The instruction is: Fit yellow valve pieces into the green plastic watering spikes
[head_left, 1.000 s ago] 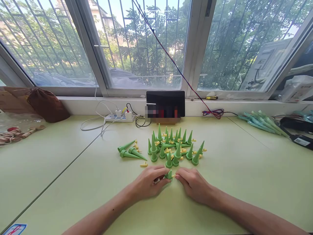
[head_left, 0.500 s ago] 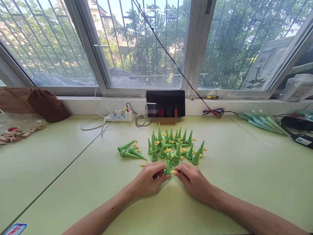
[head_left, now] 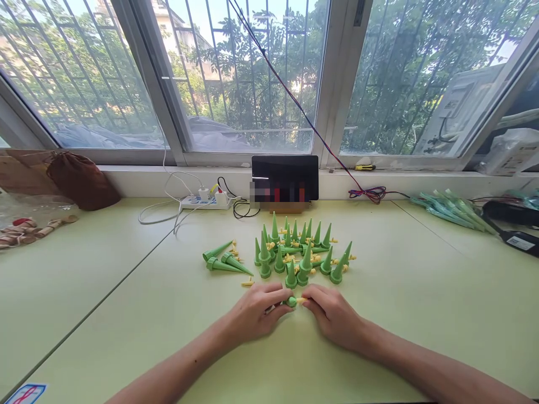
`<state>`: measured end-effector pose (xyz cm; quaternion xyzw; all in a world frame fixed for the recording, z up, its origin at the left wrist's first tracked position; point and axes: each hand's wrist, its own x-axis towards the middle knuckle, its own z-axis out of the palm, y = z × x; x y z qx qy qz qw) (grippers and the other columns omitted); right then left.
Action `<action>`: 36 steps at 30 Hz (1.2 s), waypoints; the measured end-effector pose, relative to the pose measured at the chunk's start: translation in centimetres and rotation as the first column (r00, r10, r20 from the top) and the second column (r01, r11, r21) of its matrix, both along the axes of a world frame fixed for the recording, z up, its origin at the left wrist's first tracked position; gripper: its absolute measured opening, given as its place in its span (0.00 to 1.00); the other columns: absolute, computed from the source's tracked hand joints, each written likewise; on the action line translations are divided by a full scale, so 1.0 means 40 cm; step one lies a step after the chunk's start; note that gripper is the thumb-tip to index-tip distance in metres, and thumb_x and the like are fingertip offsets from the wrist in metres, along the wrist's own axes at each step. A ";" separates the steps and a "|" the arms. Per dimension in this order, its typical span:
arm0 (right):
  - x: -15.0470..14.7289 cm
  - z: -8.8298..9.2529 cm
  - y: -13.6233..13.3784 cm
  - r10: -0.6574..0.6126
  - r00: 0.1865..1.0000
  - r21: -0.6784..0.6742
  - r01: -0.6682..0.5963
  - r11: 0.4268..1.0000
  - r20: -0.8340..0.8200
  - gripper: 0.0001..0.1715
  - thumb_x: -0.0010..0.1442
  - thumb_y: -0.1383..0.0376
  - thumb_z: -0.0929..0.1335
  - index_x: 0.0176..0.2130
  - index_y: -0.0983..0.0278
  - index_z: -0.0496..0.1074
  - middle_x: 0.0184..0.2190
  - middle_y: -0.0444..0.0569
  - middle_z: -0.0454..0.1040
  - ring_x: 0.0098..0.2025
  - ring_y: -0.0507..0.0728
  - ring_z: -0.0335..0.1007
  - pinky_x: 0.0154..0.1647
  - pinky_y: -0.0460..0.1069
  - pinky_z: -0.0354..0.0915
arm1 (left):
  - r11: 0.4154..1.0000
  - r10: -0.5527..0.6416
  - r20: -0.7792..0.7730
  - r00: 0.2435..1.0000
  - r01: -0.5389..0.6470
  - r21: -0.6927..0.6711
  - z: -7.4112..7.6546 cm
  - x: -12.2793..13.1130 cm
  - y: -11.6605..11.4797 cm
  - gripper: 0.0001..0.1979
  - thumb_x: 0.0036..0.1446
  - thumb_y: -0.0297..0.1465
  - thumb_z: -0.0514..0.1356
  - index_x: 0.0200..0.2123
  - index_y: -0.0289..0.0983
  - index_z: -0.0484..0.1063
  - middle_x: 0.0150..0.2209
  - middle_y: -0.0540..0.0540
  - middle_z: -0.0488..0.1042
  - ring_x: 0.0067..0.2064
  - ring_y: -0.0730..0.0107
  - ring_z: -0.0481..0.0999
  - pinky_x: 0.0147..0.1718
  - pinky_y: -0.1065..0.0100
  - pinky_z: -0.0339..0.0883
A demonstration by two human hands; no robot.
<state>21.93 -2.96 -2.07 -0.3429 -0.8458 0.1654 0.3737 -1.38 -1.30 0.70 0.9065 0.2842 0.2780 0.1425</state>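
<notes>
Between the fingers of my left hand [head_left: 261, 307] is a green plastic plant-watering spike [head_left: 291, 302], its cone tip tilted toward me. My right hand [head_left: 334, 310] pinches a small yellow valve [head_left: 301, 301], which meets the spike's side; whether it is seated inside cannot be made out. Just beyond my hands stand several green spikes [head_left: 306, 259] with yellow valves on many of them, some lying down among the upright ones. To the left, 3 loose spikes [head_left: 227, 265] lie beside small yellow valves [head_left: 236, 253]. One more yellow valve [head_left: 247, 283] rests near my left hand.
At the back stand a dark tablet [head_left: 285, 177] and a white power strip [head_left: 206, 203] with cables. A brown drawstring bag [head_left: 84, 179] sits back left. Bagged greenish tubes [head_left: 452, 209] and a black object [head_left: 516, 230] lie at right. A yellow cutter [head_left: 365, 166] rests on the sill.
The spike in my left hand has tipped from upright, its point turning toward me. My right hand keeps the yellow valve against it and has shifted slightly lower.
</notes>
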 end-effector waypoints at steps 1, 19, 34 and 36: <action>0.000 0.001 -0.001 -0.001 1.000 -0.003 0.001 1.000 0.015 0.15 0.75 0.65 0.58 0.37 0.61 0.67 0.30 0.48 0.74 0.30 0.56 0.69 0.32 0.49 0.62 | 1.000 -0.002 -0.008 1.000 0.002 0.013 -0.001 0.000 0.000 0.12 0.71 0.32 0.54 0.41 0.35 0.76 0.27 0.50 0.66 0.26 0.72 0.62 0.26 0.70 0.53; 0.000 0.022 0.000 -0.036 0.997 -0.002 0.035 0.999 -0.070 0.08 0.73 0.67 0.62 0.45 0.62 0.71 0.33 0.49 0.74 0.32 0.56 0.70 0.33 0.49 0.65 | 0.990 0.102 0.150 0.983 -0.084 -0.117 0.006 0.007 0.013 0.12 0.64 0.28 0.60 0.27 0.37 0.64 0.24 0.54 0.61 0.25 0.76 0.58 0.24 0.73 0.53; -0.002 0.005 0.002 0.003 0.997 0.053 0.001 0.999 -0.073 0.13 0.75 0.66 0.61 0.39 0.62 0.72 0.30 0.48 0.76 0.30 0.56 0.69 0.32 0.49 0.63 | 0.989 0.067 0.117 0.991 -0.051 -0.137 0.000 0.010 0.008 0.14 0.67 0.30 0.58 0.27 0.35 0.67 0.24 0.54 0.59 0.26 0.75 0.58 0.26 0.72 0.51; -0.003 0.005 0.001 0.000 0.997 0.041 0.003 0.999 -0.080 0.13 0.74 0.67 0.61 0.38 0.62 0.71 0.30 0.47 0.75 0.30 0.55 0.69 0.32 0.48 0.63 | 0.991 0.052 0.104 0.993 -0.038 -0.127 -0.001 0.010 0.005 0.13 0.68 0.29 0.57 0.29 0.35 0.69 0.25 0.53 0.61 0.26 0.74 0.58 0.26 0.72 0.52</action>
